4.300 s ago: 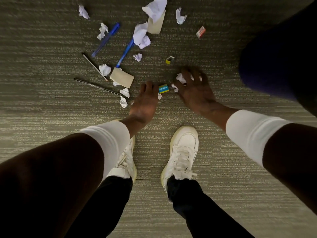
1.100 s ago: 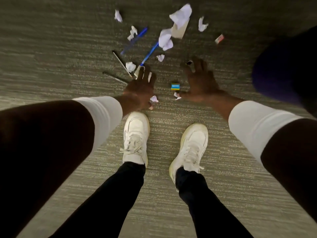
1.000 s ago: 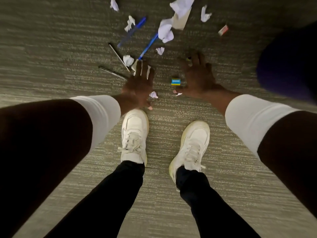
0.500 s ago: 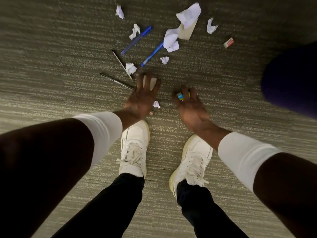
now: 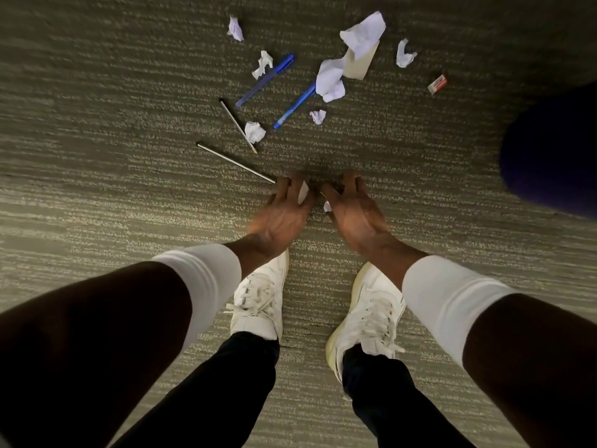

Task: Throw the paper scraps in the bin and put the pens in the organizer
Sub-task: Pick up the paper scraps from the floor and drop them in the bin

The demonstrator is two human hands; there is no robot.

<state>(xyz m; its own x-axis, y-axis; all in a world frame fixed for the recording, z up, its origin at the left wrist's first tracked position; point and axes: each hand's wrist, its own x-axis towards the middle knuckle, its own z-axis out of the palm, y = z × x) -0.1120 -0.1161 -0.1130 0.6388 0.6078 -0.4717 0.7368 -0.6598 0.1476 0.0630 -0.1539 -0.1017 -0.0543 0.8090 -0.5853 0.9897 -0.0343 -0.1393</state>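
Note:
Both hands are low over the carpet, side by side, in front of my white shoes. My left hand (image 5: 282, 211) has its fingers closed over a pale piece of paper (image 5: 303, 192). My right hand (image 5: 355, 211) is curled, and a yellowish edge of a small block shows at its fingertips. A tiny white scrap (image 5: 327, 206) lies between the hands. Beyond them lie two blue pens (image 5: 265, 80) (image 5: 294, 106), a pencil (image 5: 237, 124) and a dark thin pen (image 5: 235, 163). Crumpled paper scraps (image 5: 331, 79) (image 5: 255, 132) (image 5: 318, 116) are scattered among them. No organizer is in view.
More scraps lie farther out (image 5: 235, 27) (image 5: 263, 64) (image 5: 405, 53), and a large one (image 5: 365, 33) rests on a tan card (image 5: 360, 64). A small red-and-white eraser (image 5: 437, 84) lies at the right. A dark purple rounded object (image 5: 549, 150) fills the right edge.
My right hand took the small blue-and-yellow block off the floor and drew in beside my left hand. The left hand closed on the pale paper. The view shifted back slightly.

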